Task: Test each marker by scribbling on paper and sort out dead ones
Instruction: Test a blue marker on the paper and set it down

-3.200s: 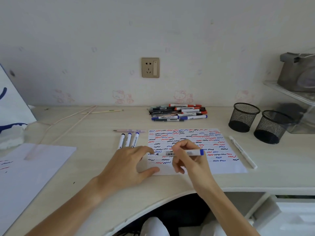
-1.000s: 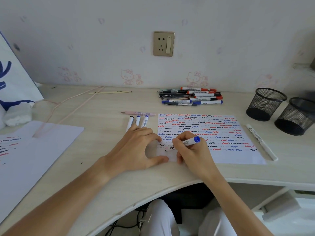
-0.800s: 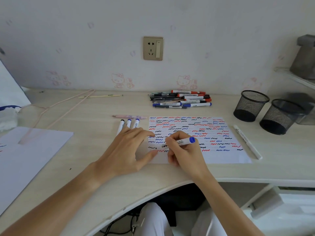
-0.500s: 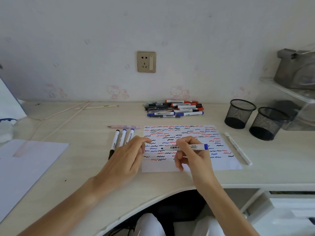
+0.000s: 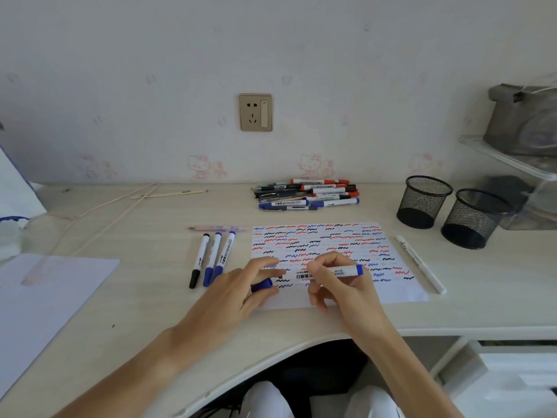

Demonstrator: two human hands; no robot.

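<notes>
The right hand (image 5: 337,285) is pinching the blue marker (image 5: 328,272) level over the paper (image 5: 391,294), long axis left-right, tip facing the cap (image 5: 261,285) that the left hand (image 5: 238,294) is gripping just beside it.

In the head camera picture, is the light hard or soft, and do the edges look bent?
Head view: soft, even daylight, with only faint shadows under the right hand and the black mesh pen cups; wide-angle bending curves the pale wooden desk near the frame edges.
</notes>
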